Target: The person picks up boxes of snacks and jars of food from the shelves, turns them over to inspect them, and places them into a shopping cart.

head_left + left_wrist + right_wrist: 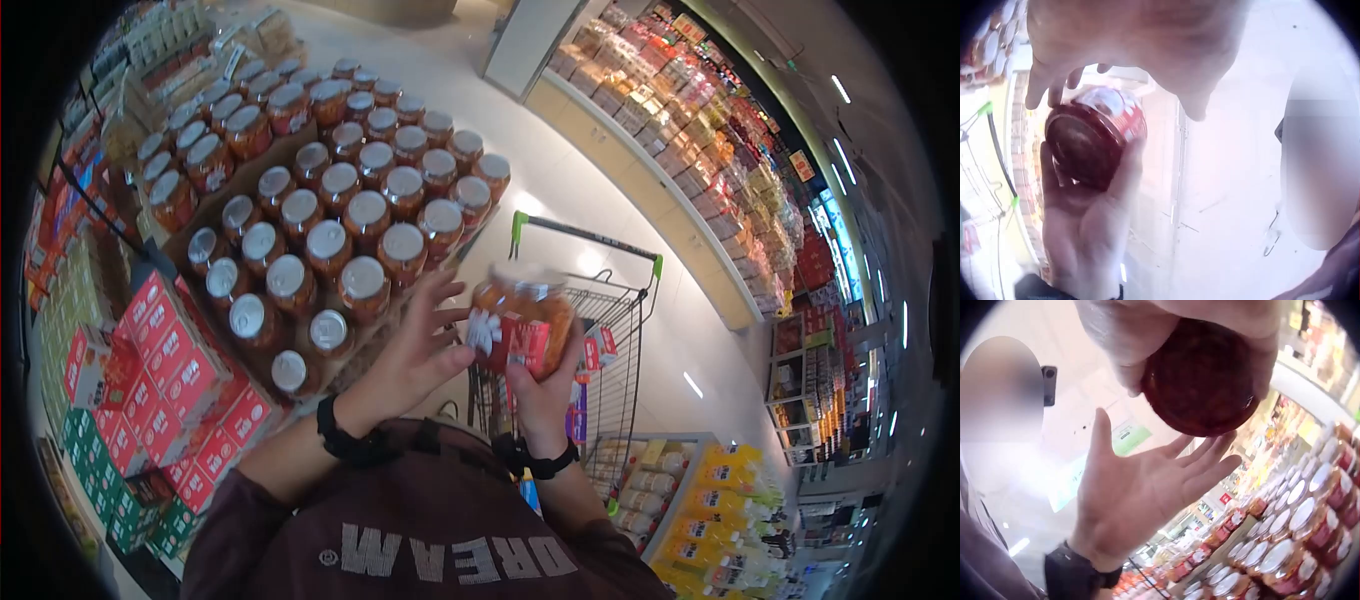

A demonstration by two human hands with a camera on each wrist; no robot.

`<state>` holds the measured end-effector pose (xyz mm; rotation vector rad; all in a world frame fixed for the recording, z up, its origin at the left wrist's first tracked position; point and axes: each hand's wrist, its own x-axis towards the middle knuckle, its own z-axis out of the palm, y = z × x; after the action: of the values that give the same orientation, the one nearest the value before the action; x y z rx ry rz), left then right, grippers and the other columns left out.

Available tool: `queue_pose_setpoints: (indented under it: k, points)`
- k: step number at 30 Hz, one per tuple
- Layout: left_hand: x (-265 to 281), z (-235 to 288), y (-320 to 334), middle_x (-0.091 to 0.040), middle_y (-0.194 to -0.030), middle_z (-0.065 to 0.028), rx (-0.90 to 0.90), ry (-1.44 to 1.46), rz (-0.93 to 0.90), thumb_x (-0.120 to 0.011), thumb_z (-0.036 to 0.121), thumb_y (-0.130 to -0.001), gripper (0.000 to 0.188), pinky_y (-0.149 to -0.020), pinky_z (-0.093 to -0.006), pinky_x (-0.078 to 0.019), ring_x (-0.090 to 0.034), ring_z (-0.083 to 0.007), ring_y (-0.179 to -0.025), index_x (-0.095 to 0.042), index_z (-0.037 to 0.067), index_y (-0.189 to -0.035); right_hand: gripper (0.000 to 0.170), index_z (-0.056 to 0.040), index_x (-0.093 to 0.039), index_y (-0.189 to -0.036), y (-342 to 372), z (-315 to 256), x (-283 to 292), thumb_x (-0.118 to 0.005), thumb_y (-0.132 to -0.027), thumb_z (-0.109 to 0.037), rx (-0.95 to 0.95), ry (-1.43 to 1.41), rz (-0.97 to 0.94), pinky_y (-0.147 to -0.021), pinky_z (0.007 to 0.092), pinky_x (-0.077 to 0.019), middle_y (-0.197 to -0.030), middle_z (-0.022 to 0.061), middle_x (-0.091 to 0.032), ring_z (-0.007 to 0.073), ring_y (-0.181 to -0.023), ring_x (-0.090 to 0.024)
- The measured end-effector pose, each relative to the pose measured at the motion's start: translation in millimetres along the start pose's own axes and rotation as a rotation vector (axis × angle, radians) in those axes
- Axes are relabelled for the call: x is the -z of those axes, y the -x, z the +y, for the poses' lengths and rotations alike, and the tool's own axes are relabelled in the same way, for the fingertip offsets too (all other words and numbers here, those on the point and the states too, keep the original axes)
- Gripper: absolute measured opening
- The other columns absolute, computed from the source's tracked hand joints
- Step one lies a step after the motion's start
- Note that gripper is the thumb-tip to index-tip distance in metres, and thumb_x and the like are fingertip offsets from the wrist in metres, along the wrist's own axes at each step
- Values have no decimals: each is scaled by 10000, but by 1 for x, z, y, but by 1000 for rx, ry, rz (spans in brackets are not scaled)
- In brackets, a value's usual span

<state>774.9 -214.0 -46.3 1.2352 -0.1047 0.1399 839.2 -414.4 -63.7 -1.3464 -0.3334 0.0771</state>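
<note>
Presently one jar (525, 312) is up in the air before the person's chest, in the right hand (548, 398), with the wire shopping cart (592, 239) behind it in the head view. Squat and rounded, clear-walled; contents orange-brown, chunky-looking, pieces too blurred to name. Lid (525, 277) pale, smeared by blur. Front carries a red label (528, 343) with light lettering, not legible, and a white patch (485, 330) to its left. Both wrist views catch the base (1082, 147): round, dark red to brown, with a glossy rim; the left wrist view adds a strip of red-and-white label along the side. Right hand grasps the jar, thumb across the front by the label, fingers round the far side. Left hand (415, 345) holds nothing: fingers spread, palm turned to the jar, just beside it; whether a fingertip touches, cannot tell. Dark strap on each wrist. Left of the hands, a display of similar jars (330, 240) with silvery lids, standing close in rows. Nearer the left sleeve, stacked red boxes (165, 400) and green boxes (95, 470). Lower right, yellow packages (715, 500).
</note>
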Motion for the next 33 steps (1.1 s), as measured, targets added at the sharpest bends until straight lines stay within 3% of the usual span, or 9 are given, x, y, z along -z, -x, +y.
queue_pose_setpoints:
  k: [4,7,9,15,23,25,28,31,33]
  points:
    - [-5,-28,-2,-373,-1618,-216,-139,-226,-14,-820,381,-942,1051,-1220,-458,-371,-438,-320,-1482,-134,48,-1665,1064,-29,-207,-1631,20,-9,-23,-880,-850,-292,301,250,-39,-1265,475,-293,-1615,207,-356,328,-1517,-361]
    - [7,-23,-11,-461,-1594,-181,18,209,45,-763,422,-985,934,-1220,-434,-393,-494,-281,-1460,-229,35,-1645,989,-24,-227,-1627,33,-26,-11,-824,-899,-325,415,786,-320,-1278,511,-244,-1640,229,-330,345,-1541,-327]
    - [24,-25,-6,-501,-1587,-146,127,601,-105,-680,490,-1028,827,-1211,-457,-425,-530,-256,-1440,-319,33,-1615,928,-28,-265,-1622,35,-29,-6,-785,-930,-361,189,165,-193,-1276,527,-234,-1671,234,-296,353,-1561,-296]
    - [14,-33,3,-483,-1596,-145,215,615,-266,-641,597,-1013,876,-1214,-434,-436,-503,-249,-1463,-326,41,-1612,1387,-10,-13,-1686,30,-25,-18,-839,-793,-676,-142,-116,-228,-1280,445,-234,-1662,176,-287,298,-1574,-263]
    - [20,-52,-8,-418,-1636,-156,121,262,-373,-573,695,-1004,964,-1221,-438,-421,-451,-256,-1500,-276,22,-1627,1388,17,-87,-1670,28,-30,-4,-949,-728,-530,-104,-115,-197,-1247,455,-320,-1637,173,-330,310,-1525,-366]
    - [18,-55,-10,-404,-1646,-150,52,53,-359,-537,718,-1008,968,-1211,-465,-432,-437,-263,-1510,-251,49,-1647,1353,-58,-150,-1676,29,-17,8,-998,-691,-435,77,-29,-123,-1229,506,-358,-1639,185,-363,358,-1510,-409]
    - [1,-48,-11,-415,-1644,-90,521,786,-318,-462,682,-1044,837,-1129,-606,-483,-448,-302,-1503,-221,203,-1687,1260,-225,-254,-1655,14,-22,18,-1023,-660,-292,740,912,-205,-1187,581,-398,-1623,213,-416,462,-1479,-436]
    - [-2,-50,-12,-412,-1648,-77,409,608,-270,-508,629,-1055,800,-1134,-600,-483,-460,-312,-1493,-236,217,-1684,1246,-199,-276,-1642,18,-2,29,-1027,-650,-273,654,735,-141,-1186,575,-403,-1615,220,-421,459,-1476,-439]
    - [-2,-55,-12,-417,-1639,-90,373,483,-223,-607,555,-1020,839,-1156,-553,-462,-455,-298,-1492,-249,171,-1675,1156,-69,-334,-1594,26,-18,33,-1004,-680,-295,317,590,-149,-1211,537,-384,-1597,246,-426,460,-1483,-422]
